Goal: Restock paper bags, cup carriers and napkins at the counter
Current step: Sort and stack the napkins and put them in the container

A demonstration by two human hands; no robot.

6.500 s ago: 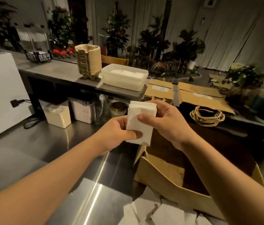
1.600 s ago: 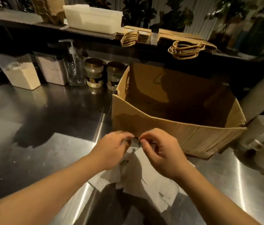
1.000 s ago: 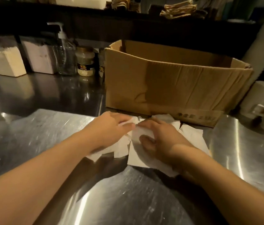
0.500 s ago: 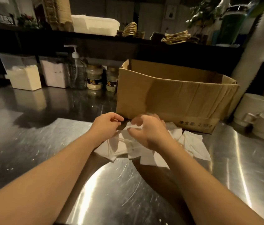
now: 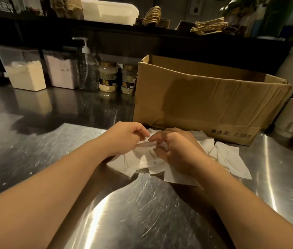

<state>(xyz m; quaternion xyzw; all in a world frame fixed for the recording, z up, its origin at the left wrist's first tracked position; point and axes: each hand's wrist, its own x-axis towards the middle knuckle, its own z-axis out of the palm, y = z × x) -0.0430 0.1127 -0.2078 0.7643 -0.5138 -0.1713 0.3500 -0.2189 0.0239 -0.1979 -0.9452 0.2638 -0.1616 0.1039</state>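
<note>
The loose white napkins (image 5: 162, 162) lie spread in a flat, untidy fan on the steel bench (image 5: 34, 150), just in front of the cardboard box (image 5: 205, 105); both hands work at the middle of this fan, probably because the sheets must become one neat pile before they can go up to the counter; the left hand (image 5: 126, 137) has its fingers curled down and its fingertips seem to pinch the edge of a napkin; the right hand (image 5: 176, 150) is also curled, its fingers pressed into the paper and holding some sheets, though how many I cannot tell; the box stands with its top open behind them; its inside is hidden from here; on the dark shelf (image 5: 106, 31) above, a white tub (image 5: 109, 10) sits near the paper bags (image 5: 208, 26) lying flat with their handles out, so this part of the restocking looks already served; jars (image 5: 108, 78) and a pump bottle (image 5: 86, 69) stand at the back of the bench, well apart from the napkins.
</note>
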